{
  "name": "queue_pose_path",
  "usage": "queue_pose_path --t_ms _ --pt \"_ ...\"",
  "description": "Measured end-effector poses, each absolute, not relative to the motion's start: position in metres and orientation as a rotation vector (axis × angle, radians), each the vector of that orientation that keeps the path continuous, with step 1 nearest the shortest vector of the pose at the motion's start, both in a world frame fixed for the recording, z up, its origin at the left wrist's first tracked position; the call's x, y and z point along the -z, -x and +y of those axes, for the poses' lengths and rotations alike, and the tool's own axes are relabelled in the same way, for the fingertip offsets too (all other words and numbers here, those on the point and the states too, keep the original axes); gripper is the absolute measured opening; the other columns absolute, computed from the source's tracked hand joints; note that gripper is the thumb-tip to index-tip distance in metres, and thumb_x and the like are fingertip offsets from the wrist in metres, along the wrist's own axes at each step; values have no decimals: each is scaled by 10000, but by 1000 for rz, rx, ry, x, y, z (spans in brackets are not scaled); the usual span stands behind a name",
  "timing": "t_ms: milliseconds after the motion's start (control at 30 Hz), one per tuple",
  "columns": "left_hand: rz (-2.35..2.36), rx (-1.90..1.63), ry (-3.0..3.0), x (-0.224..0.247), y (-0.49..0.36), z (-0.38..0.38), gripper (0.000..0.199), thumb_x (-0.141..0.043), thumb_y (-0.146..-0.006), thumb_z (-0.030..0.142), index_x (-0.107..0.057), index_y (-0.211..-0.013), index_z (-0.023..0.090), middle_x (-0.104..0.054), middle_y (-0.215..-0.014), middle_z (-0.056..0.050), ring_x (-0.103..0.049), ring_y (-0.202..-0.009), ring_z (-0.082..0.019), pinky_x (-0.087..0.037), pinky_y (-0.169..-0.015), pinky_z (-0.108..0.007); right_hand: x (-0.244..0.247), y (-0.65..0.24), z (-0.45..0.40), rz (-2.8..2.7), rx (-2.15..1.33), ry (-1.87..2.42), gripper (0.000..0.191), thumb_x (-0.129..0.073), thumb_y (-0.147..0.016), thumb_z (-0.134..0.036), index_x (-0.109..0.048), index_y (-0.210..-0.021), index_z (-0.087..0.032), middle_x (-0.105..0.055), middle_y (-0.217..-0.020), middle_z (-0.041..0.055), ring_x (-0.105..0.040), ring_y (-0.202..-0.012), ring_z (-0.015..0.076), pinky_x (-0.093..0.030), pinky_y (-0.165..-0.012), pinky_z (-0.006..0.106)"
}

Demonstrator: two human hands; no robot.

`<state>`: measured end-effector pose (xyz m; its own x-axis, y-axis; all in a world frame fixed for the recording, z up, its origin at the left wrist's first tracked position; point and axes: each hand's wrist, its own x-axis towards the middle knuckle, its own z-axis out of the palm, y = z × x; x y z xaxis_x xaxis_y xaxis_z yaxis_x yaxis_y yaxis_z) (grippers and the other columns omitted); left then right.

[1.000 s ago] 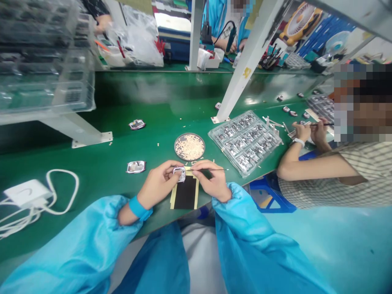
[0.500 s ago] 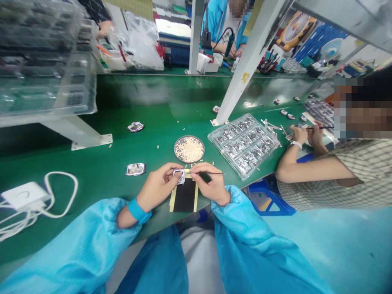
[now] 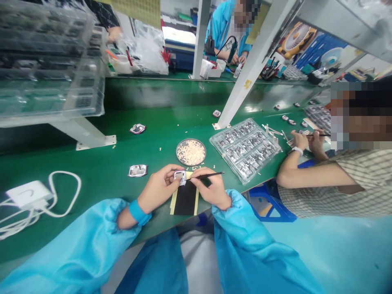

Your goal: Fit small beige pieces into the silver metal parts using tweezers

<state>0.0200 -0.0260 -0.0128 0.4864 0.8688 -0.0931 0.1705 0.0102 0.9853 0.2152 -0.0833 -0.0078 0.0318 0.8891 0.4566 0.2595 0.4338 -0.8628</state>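
My left hand (image 3: 159,185) grips a small, pale, square-framed part (image 3: 180,178) between thumb and fingers. Pinched in my right hand (image 3: 211,190) is a thin dark tool (image 3: 210,175), its tip at the right side of the part. Below both hands lies a black pad (image 3: 185,200) with yellow strips along its edges. A round dish (image 3: 191,152) of small pale pieces stands just beyond my hands, with several loose pieces near its rim. Two similar framed parts, one nearer (image 3: 137,170) and one farther (image 3: 137,128), rest to the left.
A clear tray (image 3: 246,149) of metallic parts lies right of the dish. A white charger (image 3: 29,194) with cables is at the left. White posts (image 3: 241,81) rise from the green table (image 3: 159,110). A person (image 3: 337,175) works at the right, another (image 3: 225,24) across.
The dark tool has turned slightly, its rear end a little higher. The inside of the held part shows more clearly. The whole view has shifted slightly.
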Motion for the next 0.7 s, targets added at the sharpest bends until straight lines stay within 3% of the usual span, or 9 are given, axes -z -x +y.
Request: queue_pose_path --t_ms 233,700 --pt "947 -687 -1407 8 -20 -24 367 -674 -824 336 -607 -1139 162 -749 -994 -91 -713 -902 -223 -556 -776 -306 8 -219 -87 -1412 -832 1020 30 -669 -918 -215 -657 -925 -189 -711 -944 68 -689 -941 193 -564 -896 371" --pt "995 -689 -1625 15 -20 -26 321 -616 -887 350 -620 -1159 180 -734 -994 -87 -704 -905 -221 -552 -732 -290 11 -217 -88 -1576 -554 1098 85 -697 -898 -211 -693 -983 -205 -721 -961 68 -682 -938 187 -567 -882 353"
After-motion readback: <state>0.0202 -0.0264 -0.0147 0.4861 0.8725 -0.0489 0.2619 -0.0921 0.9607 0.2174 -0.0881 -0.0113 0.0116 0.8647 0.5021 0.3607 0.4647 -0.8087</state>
